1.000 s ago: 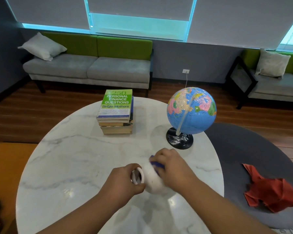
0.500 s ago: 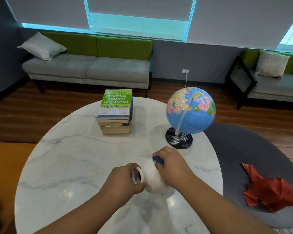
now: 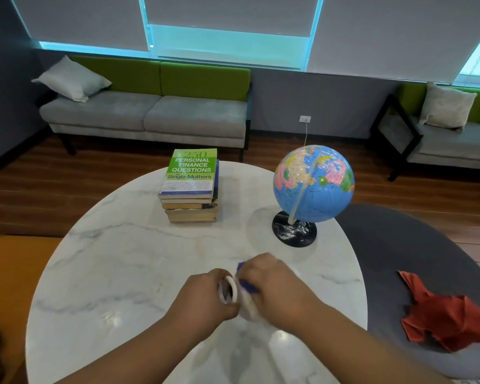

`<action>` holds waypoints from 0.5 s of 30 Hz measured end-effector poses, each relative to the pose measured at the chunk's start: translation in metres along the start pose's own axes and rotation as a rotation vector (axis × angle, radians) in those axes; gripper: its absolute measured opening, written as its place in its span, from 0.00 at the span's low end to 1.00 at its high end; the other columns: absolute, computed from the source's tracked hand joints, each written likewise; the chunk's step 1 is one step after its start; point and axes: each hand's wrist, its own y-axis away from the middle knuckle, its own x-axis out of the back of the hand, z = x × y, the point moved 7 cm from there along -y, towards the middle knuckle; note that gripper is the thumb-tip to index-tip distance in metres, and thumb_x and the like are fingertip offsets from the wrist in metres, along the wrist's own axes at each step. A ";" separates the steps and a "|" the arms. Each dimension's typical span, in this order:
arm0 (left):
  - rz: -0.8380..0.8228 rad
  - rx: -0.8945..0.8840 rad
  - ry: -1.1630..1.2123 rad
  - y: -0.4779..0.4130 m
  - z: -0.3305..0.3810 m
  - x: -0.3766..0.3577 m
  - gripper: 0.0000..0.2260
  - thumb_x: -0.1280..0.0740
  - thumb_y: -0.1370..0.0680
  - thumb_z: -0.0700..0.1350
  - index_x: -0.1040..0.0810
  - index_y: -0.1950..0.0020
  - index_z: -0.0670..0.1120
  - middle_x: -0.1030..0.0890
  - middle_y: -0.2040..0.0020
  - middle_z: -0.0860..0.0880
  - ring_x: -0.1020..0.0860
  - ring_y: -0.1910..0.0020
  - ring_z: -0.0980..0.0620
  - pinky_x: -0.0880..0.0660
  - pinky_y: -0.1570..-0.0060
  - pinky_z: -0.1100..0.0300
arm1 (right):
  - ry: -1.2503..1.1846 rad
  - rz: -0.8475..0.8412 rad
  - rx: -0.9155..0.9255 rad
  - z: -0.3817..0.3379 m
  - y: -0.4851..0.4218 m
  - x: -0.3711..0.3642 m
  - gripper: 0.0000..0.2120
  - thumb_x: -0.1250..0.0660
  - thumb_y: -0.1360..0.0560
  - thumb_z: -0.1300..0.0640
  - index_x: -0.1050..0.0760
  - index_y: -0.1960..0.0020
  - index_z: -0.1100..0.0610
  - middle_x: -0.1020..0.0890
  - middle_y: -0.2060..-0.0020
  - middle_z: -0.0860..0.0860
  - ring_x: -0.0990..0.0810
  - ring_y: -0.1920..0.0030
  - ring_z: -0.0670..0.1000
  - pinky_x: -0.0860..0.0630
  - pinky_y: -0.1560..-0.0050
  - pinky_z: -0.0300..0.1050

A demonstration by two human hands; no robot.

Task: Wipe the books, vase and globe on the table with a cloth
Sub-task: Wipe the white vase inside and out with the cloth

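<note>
A small white vase (image 3: 246,305) lies tilted on its side over the near part of the round marble table (image 3: 117,253), its open rim pointing left. My left hand (image 3: 205,295) grips it at the neck. My right hand (image 3: 275,289) presses a blue cloth (image 3: 245,284) against the vase's body and hides most of it. A stack of books (image 3: 190,189) with a green cover on top stands at the table's far middle. A blue globe (image 3: 313,184) on a black base stands at the far right.
A crumpled red cloth (image 3: 444,314) lies on a dark grey round surface (image 3: 399,245) to the right of the table. Grey and green sofas with cushions stand along the far wall. A wooden floor surrounds the table.
My right hand with the blue cloth has slid left over the vase towards its neck. The left hand keeps its hold on the neck. Books and globe are unmoved.
</note>
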 end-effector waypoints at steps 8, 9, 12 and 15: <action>0.024 0.016 -0.016 0.002 -0.003 0.001 0.14 0.27 0.33 0.49 0.22 0.49 0.53 0.20 0.61 0.54 0.21 0.62 0.56 0.25 0.61 0.66 | -0.045 -0.010 -0.200 0.034 0.000 0.012 0.18 0.38 0.23 0.55 0.28 0.34 0.47 0.26 0.41 0.45 0.31 0.38 0.48 0.34 0.41 0.36; 0.020 0.027 -0.014 0.002 -0.003 0.001 0.14 0.27 0.33 0.49 0.22 0.49 0.52 0.20 0.61 0.54 0.21 0.62 0.57 0.25 0.61 0.65 | -0.047 -0.011 -0.217 0.029 -0.005 0.009 0.19 0.38 0.23 0.56 0.31 0.32 0.47 0.26 0.40 0.46 0.32 0.37 0.48 0.35 0.40 0.36; 0.011 0.033 -0.016 0.000 -0.002 0.000 0.13 0.27 0.34 0.50 0.22 0.51 0.51 0.19 0.62 0.52 0.22 0.64 0.56 0.25 0.62 0.63 | -0.096 -0.072 -0.173 -0.006 -0.013 0.000 0.29 0.39 0.26 0.61 0.39 0.28 0.45 0.26 0.42 0.47 0.33 0.39 0.48 0.36 0.41 0.38; -0.002 0.040 -0.030 -0.001 -0.005 0.000 0.13 0.27 0.33 0.49 0.23 0.50 0.52 0.19 0.63 0.52 0.23 0.66 0.58 0.28 0.66 0.67 | -0.149 -0.124 -0.145 -0.019 -0.002 -0.005 0.35 0.38 0.27 0.62 0.46 0.28 0.39 0.27 0.47 0.45 0.31 0.44 0.47 0.34 0.45 0.37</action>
